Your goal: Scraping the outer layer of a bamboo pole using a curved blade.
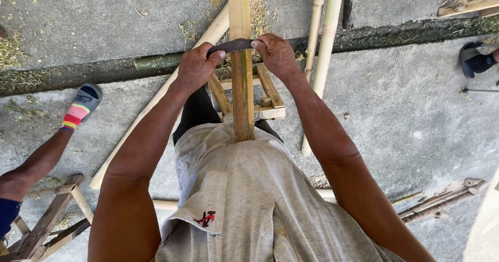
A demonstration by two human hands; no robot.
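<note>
1. The left hand (195,64) is closed in a fist around the left end of a dark curved blade (232,45).
2. The right hand (276,54) is closed around the right end of the same blade, knuckles up.
3. The blade lies crosswise on a split bamboo strip (241,75), touching its upper face between the two hands.
4. The bamboo strip runs straight away from the person, from the grey shirt (244,189) at the belly up past the top edge of the view.
5. Under the strip stands a small wooden frame (270,93) of slats, just beyond the shirt.
6. A long bamboo pole (156,106) slants from lower left to the top, passing beneath the left hand.
7. Two thinner bamboo poles (325,38) lie to the right of the right hand, near it but apart.
8. All of this sits on a concrete floor (405,116) with a dark seam across it, strewn with greenish shavings (10,49).
9. At the left, another person's foot in a striped sandal (80,106) rests on the floor, well apart from the hands.
10. Lower left is another wooden frame (47,225); lower right lie some sticks (442,199).
11. A dark sandal (475,59) shows at the right edge.
</note>
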